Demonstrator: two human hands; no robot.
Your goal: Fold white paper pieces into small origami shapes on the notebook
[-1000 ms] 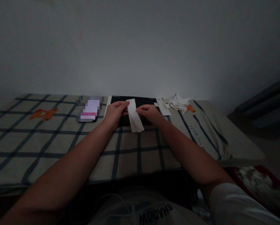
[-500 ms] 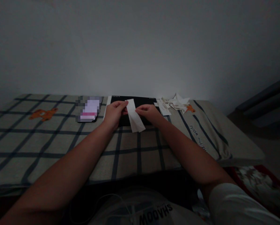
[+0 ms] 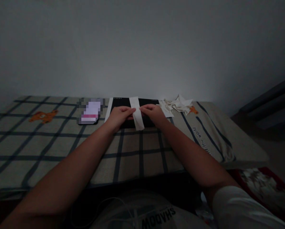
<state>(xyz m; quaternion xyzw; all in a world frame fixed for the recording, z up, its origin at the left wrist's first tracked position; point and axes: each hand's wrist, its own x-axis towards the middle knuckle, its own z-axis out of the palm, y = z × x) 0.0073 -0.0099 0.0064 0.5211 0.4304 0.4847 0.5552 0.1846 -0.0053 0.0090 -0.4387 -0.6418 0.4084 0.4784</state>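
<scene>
Between my two hands a white paper strip (image 3: 138,119) stands nearly upright, its lower end hanging over the front edge of a flat black item (image 3: 123,102) with a white border on its left. My left hand (image 3: 122,116) pinches the strip's left edge between thumb and fingers. From the other side, my right hand (image 3: 152,111) pinches the right edge at about the same height. The fingertips of both hands are close together at the strip's middle. Parts of the black item are hidden behind my hands.
Crumpled white paper pieces (image 3: 180,103) lie right of the black item. A phone (image 3: 91,111) with a lit, blurred screen lies to the left. A checked cloth (image 3: 61,140) covers the surface, which meets a plain wall (image 3: 137,47) behind. A red-edged container (image 3: 263,181) with pale scraps sits below right.
The paper strip has turned more upright and its lower end has risen slightly. My left hand has slid down from near the strip's top to its middle, closer to my right fingertips.
</scene>
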